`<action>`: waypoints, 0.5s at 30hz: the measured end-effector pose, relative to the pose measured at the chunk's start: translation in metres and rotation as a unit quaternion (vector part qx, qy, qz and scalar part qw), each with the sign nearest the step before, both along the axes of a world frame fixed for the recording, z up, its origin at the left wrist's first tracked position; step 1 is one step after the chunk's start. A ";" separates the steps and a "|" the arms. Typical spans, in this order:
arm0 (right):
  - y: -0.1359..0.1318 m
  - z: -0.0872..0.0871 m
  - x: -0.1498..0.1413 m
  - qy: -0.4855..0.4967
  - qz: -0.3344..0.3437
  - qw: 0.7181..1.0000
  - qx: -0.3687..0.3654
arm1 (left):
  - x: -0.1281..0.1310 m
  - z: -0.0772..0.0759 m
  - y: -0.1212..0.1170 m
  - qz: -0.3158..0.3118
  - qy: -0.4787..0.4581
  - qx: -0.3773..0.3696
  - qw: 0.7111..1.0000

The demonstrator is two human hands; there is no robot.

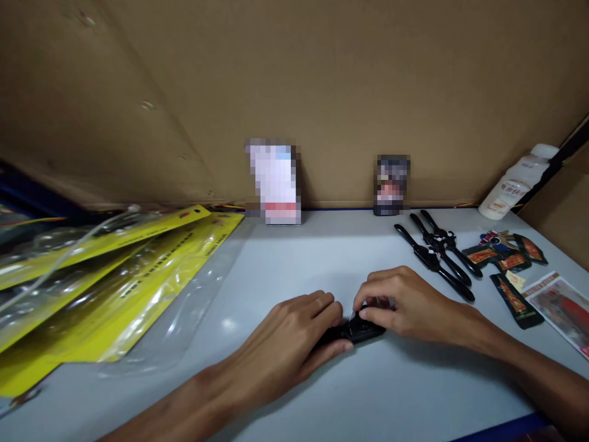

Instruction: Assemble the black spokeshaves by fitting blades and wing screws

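A black spokeshave [365, 331] lies low over the table in front of me. My left hand [304, 322] is wrapped round its left handle, with the thumb along the near side. Over the tool's middle, my right hand [391, 301] has its thumb and fingers bent together in a pinch. A thin, shiny edge shows beside those fingertips, but what they hold is mostly hidden. To the right, several more black spokeshaves [435, 258] lie side by side on the table.
Yellow-backed clear plastic packages [170, 264] cover the left side. Against the cardboard wall [331, 92] stand a blurred white box [278, 184] and a dark blurred item [391, 184]. A white bottle [518, 184], keys [499, 239], small dark packets [518, 301] and a printed sheet [564, 310] are at right.
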State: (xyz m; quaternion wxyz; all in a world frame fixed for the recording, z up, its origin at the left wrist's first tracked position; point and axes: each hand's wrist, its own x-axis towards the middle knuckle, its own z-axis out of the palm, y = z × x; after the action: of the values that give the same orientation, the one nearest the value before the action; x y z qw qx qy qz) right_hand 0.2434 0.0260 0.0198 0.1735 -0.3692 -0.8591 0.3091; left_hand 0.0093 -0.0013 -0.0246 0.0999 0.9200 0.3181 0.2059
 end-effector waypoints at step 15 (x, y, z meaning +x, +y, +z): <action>0.000 -0.008 -0.007 -0.028 -0.090 0.992 -0.082 | 0.001 -0.001 0.001 -0.002 0.010 0.013 1.000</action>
State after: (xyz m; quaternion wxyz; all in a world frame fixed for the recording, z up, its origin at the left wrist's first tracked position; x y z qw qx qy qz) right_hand 0.2368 0.0261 0.0113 0.1460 -0.4665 -0.7987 0.3509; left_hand 0.0106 -0.0007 -0.0254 0.0851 0.9238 0.3149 0.2005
